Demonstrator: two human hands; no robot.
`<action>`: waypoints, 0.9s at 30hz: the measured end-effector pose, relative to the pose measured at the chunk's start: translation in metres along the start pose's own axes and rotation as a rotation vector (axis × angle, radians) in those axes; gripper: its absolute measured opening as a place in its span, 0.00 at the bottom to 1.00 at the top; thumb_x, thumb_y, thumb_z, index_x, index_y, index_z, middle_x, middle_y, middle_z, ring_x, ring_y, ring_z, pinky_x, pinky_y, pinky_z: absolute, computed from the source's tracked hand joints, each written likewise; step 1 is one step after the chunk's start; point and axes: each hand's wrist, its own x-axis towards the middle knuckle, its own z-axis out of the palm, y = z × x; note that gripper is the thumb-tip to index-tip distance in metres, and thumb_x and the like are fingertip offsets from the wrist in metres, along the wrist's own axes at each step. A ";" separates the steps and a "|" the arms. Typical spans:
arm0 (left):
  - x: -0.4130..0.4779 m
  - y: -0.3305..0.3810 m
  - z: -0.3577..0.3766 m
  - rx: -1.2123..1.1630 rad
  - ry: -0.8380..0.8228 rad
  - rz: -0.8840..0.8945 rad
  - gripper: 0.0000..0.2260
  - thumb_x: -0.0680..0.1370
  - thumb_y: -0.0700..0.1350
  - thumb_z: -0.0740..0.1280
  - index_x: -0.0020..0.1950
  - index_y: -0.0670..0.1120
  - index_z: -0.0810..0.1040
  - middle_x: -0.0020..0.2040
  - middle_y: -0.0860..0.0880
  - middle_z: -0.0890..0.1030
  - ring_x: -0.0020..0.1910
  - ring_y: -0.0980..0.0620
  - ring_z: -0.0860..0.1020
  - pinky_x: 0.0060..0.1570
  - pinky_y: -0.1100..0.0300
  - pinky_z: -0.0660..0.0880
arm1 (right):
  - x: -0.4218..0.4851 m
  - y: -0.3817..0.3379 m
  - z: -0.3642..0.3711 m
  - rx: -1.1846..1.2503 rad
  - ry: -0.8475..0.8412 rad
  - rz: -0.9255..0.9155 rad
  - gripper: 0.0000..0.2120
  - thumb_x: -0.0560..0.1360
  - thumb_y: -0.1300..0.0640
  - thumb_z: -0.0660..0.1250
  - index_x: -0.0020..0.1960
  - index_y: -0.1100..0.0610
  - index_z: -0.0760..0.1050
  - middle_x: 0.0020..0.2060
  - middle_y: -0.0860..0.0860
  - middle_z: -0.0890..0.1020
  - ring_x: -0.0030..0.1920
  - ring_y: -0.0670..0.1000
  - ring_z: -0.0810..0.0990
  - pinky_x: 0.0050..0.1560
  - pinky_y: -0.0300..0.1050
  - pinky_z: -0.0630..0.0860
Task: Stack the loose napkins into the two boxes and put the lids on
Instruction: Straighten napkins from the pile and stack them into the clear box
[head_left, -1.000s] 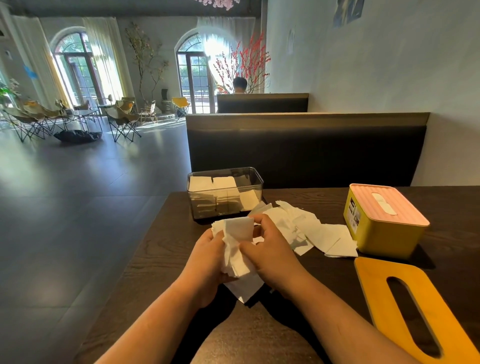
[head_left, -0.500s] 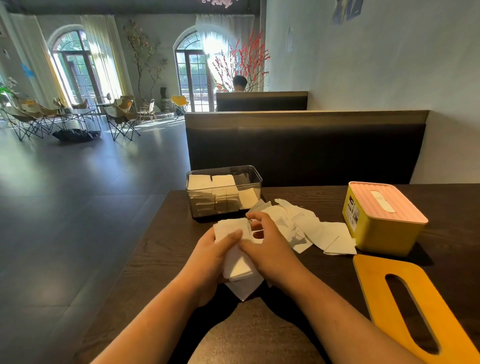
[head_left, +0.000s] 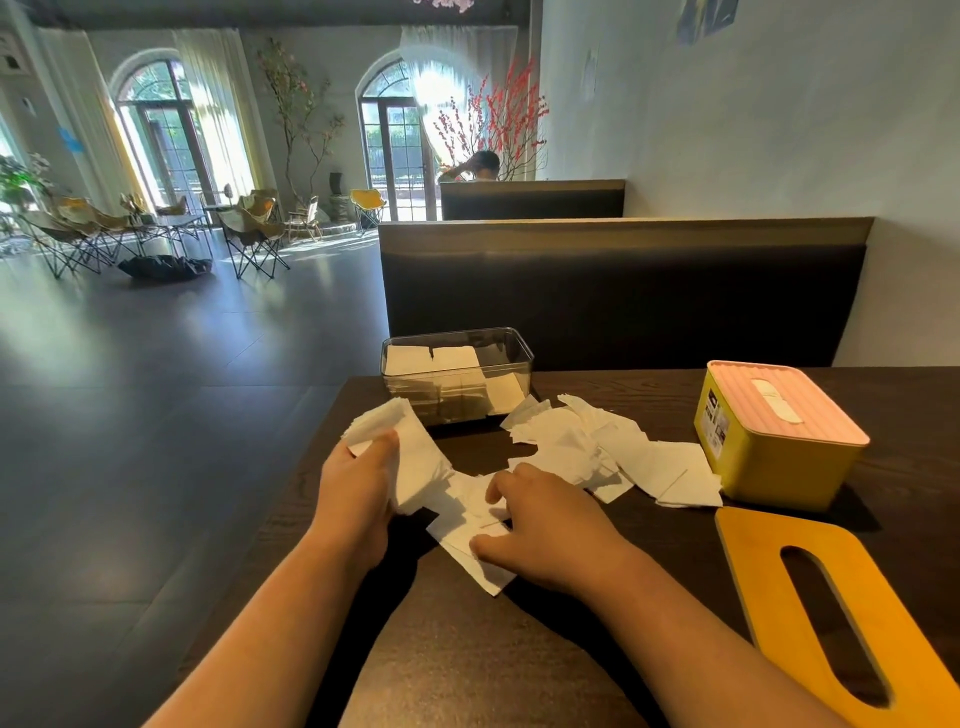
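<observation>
Left hand (head_left: 358, 491): clasps a stack of white napkins (head_left: 410, 452), thumb on the top sheet. The stack is tilted and lifted off the table (head_left: 467, 649), just in front of the clear box (head_left: 514, 345).

Right hand (head_left: 550, 530): fingers bent, forefinger and thumb tips on a few flat napkins (head_left: 467, 519) that lie on the table and touch the left hand's stack. Whether it pinches or only presses them cannot be told.

Loose napkins (head_left: 597, 447): scattered heap on the table, beyond the right hand, between the clear box and the yellow box (head_left: 769, 467).

Clear box: lidless, with napkins stacked inside at its left and middle.

Yellow box: closed with a pink lid (head_left: 815, 415).

Yellow slotted lid (head_left: 753, 582): flat on the table, right of the right forearm.
</observation>
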 end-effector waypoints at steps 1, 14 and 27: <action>0.001 -0.001 0.000 0.007 0.006 -0.030 0.18 0.86 0.46 0.65 0.75 0.55 0.68 0.63 0.46 0.77 0.57 0.42 0.77 0.39 0.46 0.79 | 0.000 0.000 -0.001 -0.004 -0.028 0.006 0.24 0.75 0.37 0.69 0.67 0.46 0.75 0.63 0.46 0.78 0.59 0.49 0.78 0.58 0.48 0.80; 0.001 -0.001 -0.003 0.074 -0.186 -0.308 0.21 0.82 0.44 0.70 0.74 0.48 0.68 0.63 0.36 0.80 0.60 0.32 0.80 0.53 0.29 0.80 | -0.004 -0.002 -0.004 0.090 -0.100 -0.003 0.13 0.74 0.40 0.72 0.50 0.45 0.74 0.47 0.44 0.81 0.47 0.46 0.79 0.52 0.52 0.82; 0.006 0.005 -0.005 -0.008 -0.055 -0.266 0.20 0.83 0.47 0.69 0.73 0.48 0.68 0.60 0.37 0.80 0.55 0.33 0.81 0.40 0.36 0.83 | 0.006 -0.002 0.005 -0.116 -0.060 -0.194 0.19 0.84 0.50 0.63 0.73 0.36 0.72 0.67 0.48 0.69 0.67 0.52 0.67 0.68 0.52 0.70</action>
